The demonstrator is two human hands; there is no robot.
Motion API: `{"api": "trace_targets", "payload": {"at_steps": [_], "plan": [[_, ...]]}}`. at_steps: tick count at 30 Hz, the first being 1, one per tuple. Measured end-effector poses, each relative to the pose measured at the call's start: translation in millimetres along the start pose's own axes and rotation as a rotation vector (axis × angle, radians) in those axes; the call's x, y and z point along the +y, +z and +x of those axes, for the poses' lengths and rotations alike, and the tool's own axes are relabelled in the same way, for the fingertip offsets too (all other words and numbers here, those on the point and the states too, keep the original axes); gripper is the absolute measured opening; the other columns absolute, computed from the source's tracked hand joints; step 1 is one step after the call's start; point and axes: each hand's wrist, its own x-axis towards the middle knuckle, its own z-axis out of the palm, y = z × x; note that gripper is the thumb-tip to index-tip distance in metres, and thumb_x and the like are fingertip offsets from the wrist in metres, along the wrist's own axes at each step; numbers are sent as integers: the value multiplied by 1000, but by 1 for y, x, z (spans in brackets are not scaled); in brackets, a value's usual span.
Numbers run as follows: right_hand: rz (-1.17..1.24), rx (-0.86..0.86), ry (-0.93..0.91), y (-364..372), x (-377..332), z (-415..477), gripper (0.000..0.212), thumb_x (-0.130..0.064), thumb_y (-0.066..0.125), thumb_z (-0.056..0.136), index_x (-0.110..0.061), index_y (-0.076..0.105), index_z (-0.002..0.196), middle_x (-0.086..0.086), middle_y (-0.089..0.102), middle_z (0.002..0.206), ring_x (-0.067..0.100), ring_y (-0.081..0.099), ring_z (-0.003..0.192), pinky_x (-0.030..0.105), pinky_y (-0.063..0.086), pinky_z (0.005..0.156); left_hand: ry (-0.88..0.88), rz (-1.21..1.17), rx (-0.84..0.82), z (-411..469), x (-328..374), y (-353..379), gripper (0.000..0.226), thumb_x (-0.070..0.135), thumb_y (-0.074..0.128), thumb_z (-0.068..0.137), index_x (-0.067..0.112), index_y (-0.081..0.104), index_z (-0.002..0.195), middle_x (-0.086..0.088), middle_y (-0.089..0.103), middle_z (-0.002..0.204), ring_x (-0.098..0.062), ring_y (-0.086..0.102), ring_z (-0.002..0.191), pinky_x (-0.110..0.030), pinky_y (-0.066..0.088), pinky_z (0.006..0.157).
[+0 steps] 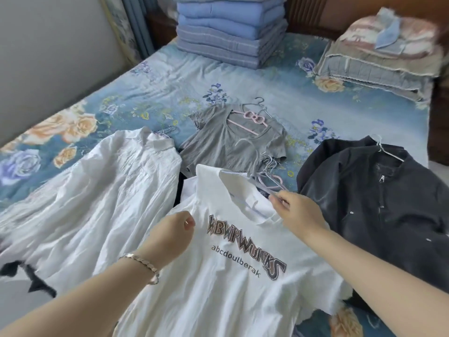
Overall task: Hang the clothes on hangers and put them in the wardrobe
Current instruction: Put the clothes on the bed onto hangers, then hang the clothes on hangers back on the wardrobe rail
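A white printed T-shirt (218, 276) lies on the bed in front of me. My left hand (173, 231) pinches its fabric at the left shoulder. My right hand (295, 210) grips a pale hanger (267, 182) at the shirt's neck opening; the hanger's lower part is hidden inside the shirt. To the left lies a white collared shirt (109, 190) with a hanger hook at its collar. Behind is a grey top (230, 144) on a pink bow hanger (252, 116). At the right lies a dark jacket (379, 198) on a white hanger (386, 152).
The floral blue bedsheet (158, 88) covers the bed. A stack of folded blue quilts (230, 30) stands at the back, and folded bedding (384, 57) sits at the back right. A grey wall (48, 57) runs along the left. A dark garment (29, 278) pokes out at lower left.
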Motion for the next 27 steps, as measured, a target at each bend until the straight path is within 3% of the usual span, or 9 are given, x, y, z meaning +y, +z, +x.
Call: {"api": "trace_targets", "payload": {"at_steps": [3,5,8,10,13,17,22,27], "plan": [[-29,127,-126,-40,-44,-46,35,-34,47,95,-17,45,65,-3,39,61,14,41,65,32,31,56,-4,-2,57,-46,-15,-39,20,13,43,90,26,59,89,3,62,93,-21,58,86,-30,50,75],[3,162,-163,-67,-75,-75,26,-32,48,95,-15,58,78,-6,41,62,13,42,62,31,34,59,-1,-22,97,-81,-26,-64,22,13,42,90,22,61,92,1,64,94,-22,61,89,-31,51,77],[139,113,-188,-106,-130,-115,18,-32,46,96,-22,59,91,-8,46,61,10,44,60,30,34,61,16,-51,158,-132,-40,-98,23,12,43,91,18,64,97,-4,66,96,-24,63,92,-32,52,79],[175,75,-226,-126,-166,-137,17,-29,48,96,-18,61,97,-8,51,71,16,50,71,32,38,68,12,-74,192,-165,-48,-120,22,11,44,91,16,64,97,-4,66,96,-23,63,90,-33,53,79],[228,28,-320,-146,-216,-164,18,-21,53,93,-7,62,85,-2,47,79,17,47,75,33,38,73,-10,-94,264,-212,-57,-149,21,10,44,88,18,63,88,-3,68,93,-23,65,86,-37,55,80],[254,-56,-467,-169,-274,-201,33,-19,53,92,-25,44,61,-9,42,70,1,38,62,22,29,61,-74,-78,354,-276,-72,-179,19,13,44,89,25,58,82,0,67,91,-23,64,86,-33,54,75],[180,-252,-774,-193,-331,-252,19,-21,52,92,-12,55,77,-4,46,66,14,44,64,24,33,58,-249,-138,560,-369,-94,-190,19,14,45,88,23,61,82,-2,66,89,-27,65,86,-34,53,76],[186,-350,-1081,-189,-366,-325,22,-19,49,94,-13,48,73,-8,41,63,18,42,69,27,32,60,-504,-188,746,-473,-110,-167,23,13,45,89,16,68,94,-1,66,98,-22,62,91,-28,49,77]]}}
